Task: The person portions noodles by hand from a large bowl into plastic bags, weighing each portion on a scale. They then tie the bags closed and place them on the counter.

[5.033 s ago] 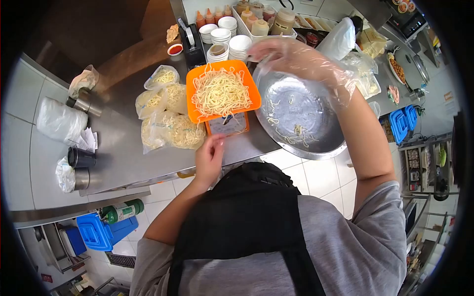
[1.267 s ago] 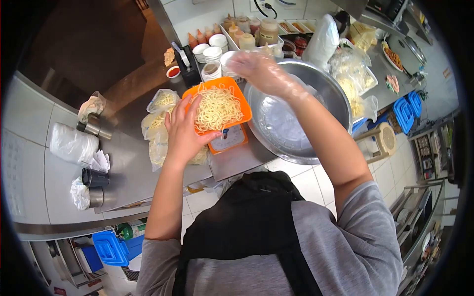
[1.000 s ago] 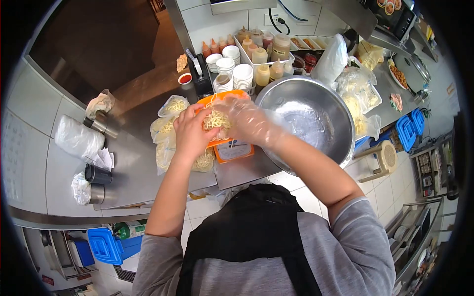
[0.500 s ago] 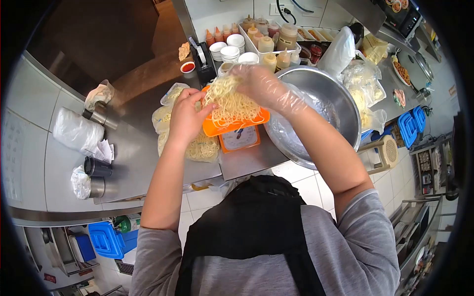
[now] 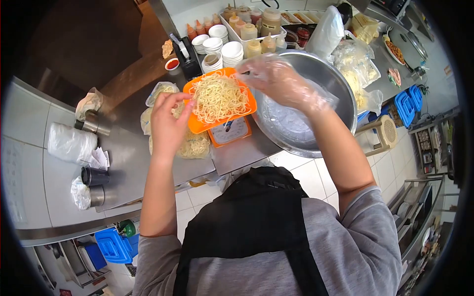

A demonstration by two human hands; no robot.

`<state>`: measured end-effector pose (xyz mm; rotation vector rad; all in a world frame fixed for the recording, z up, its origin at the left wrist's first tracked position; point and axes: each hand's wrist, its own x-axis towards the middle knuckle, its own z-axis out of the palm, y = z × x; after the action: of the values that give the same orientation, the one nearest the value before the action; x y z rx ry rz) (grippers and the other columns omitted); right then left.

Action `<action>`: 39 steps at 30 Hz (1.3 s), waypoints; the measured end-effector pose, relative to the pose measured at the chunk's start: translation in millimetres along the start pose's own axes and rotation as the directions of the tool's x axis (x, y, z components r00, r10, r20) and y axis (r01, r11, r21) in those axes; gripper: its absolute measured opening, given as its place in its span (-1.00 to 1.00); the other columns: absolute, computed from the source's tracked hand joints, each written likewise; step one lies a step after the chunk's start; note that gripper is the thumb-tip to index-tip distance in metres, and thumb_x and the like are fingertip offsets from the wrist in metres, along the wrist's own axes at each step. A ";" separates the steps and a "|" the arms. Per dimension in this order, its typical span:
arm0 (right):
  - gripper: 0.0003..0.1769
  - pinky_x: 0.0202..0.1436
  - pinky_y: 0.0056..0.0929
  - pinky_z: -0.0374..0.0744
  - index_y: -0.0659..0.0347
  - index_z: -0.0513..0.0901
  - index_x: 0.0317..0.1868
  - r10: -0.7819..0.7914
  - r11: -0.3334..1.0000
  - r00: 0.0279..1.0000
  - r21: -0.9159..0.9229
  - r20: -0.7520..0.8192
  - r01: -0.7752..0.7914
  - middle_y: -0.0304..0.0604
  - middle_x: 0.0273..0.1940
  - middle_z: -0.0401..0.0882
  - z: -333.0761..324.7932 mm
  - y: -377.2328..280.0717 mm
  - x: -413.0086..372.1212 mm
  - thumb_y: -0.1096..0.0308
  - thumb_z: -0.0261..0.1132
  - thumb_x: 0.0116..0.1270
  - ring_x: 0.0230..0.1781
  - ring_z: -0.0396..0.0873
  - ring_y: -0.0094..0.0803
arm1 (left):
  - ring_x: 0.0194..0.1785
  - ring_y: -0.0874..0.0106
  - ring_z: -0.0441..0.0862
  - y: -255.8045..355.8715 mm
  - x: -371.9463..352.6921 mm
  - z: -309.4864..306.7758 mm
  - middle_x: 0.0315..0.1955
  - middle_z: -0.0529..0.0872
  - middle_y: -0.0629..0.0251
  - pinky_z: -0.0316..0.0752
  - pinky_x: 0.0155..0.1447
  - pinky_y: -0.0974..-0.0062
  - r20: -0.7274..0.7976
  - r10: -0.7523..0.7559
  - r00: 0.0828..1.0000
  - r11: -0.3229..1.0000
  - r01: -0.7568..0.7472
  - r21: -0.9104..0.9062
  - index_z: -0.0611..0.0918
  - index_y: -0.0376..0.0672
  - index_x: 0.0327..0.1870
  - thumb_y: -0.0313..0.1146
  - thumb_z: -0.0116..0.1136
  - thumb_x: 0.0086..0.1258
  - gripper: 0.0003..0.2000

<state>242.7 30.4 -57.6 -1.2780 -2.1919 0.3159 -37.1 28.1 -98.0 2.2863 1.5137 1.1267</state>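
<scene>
An orange tray (image 5: 198, 127) holds a heap of noodles (image 5: 220, 97) and sits over a kitchen scale (image 5: 231, 132) with a round dial. My bare left hand (image 5: 169, 118) is at the tray's left rim, its thumb and index finger apart at the edge. In a clear plastic glove, my right hand (image 5: 276, 81) hovers by the tray's upper right corner, fingers loosely curved with a gap between them. No noodles show in it. Below that hand stands a large metal bowl (image 5: 351, 111) with clear plastic inside. Bagged noodles (image 5: 194, 146) lie beside the scale, partly behind my left hand.
White bowls (image 5: 232, 52) are stacked behind the tray, near a bin of sauce bottles (image 5: 249, 32). A small dish of red sauce (image 5: 172, 64) sits beside a black dispenser (image 5: 187, 56). Further bagged noodles (image 5: 355, 81) lie right of the metal bowl. A stool (image 5: 382, 135) stands at right.
My right hand has moved off the noodles toward the metal bowl. My left thumb has drawn back from the noodles to the rim. The view has shifted slightly.
</scene>
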 end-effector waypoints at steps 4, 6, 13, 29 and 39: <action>-0.74 0.05 -0.16 0.56 0.22 0.67 -0.06 0.255 0.965 0.950 -0.015 -0.179 -0.262 0.07 -0.13 0.68 -35.6 41.4 -75.6 0.24 0.34 0.35 -0.09 0.63 0.00 | 0.05 0.39 0.60 26.3 16.8 1.3 0.17 0.59 0.30 0.52 0.07 0.44 -0.080 -0.012 0.997 0.993 0.003 -0.115 0.55 0.02 0.31 -0.44 0.35 0.29 -0.48; -0.82 0.01 -0.16 0.56 0.25 0.66 -0.17 0.356 0.924 0.920 -0.086 -0.162 -0.373 0.06 -0.22 0.67 -54.4 50.0 -121.8 0.31 0.35 0.33 -0.12 0.63 -0.01 | 0.24 0.32 0.55 35.7 32.6 10.4 0.40 0.39 0.22 0.50 0.21 0.38 -0.131 0.138 0.982 0.990 -0.137 0.011 0.46 0.09 0.41 -0.45 0.36 0.27 -0.36; -0.90 -0.06 -0.27 0.56 0.29 0.63 -0.19 0.460 0.850 0.714 0.027 -0.528 -0.527 0.03 -0.27 0.63 -74.5 101.4 -268.2 0.50 0.34 0.29 -0.21 0.64 -0.12 | 0.42 0.06 0.37 145.3 142.5 77.5 0.47 0.27 0.18 0.37 0.41 0.17 0.053 0.608 0.792 0.794 -0.606 -0.046 0.59 0.08 0.28 -0.38 0.36 0.25 -0.49; -0.91 -0.13 -0.37 0.53 0.27 0.63 -0.22 0.604 0.752 0.570 0.162 -0.557 -0.639 -0.14 -0.29 0.62 -133.3 137.4 -387.5 0.58 0.31 0.26 -0.28 0.55 -0.35 | 0.00 0.15 0.63 271.9 315.7 265.3 -0.13 0.70 0.26 0.55 0.03 0.28 0.446 0.752 0.486 0.493 -0.863 0.109 0.69 -0.10 -0.19 -0.36 0.20 0.32 -0.89; -0.90 -0.12 -0.37 0.54 0.30 0.68 -0.18 0.604 0.764 0.517 0.256 -0.606 -0.593 -0.11 -0.32 0.64 -139.8 199.2 -372.5 0.50 0.31 0.32 -0.28 0.58 -0.34 | -0.12 0.12 0.63 302.3 313.9 243.3 -0.22 0.70 0.16 0.51 -0.01 0.30 0.375 0.658 0.653 0.698 -0.716 0.024 0.65 -0.17 -0.14 -0.42 0.13 0.41 -0.89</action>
<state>607.6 -196.7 -172.6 -1.7833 -1.0826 0.0984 403.8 214.0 44.1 3.1013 0.6006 0.6501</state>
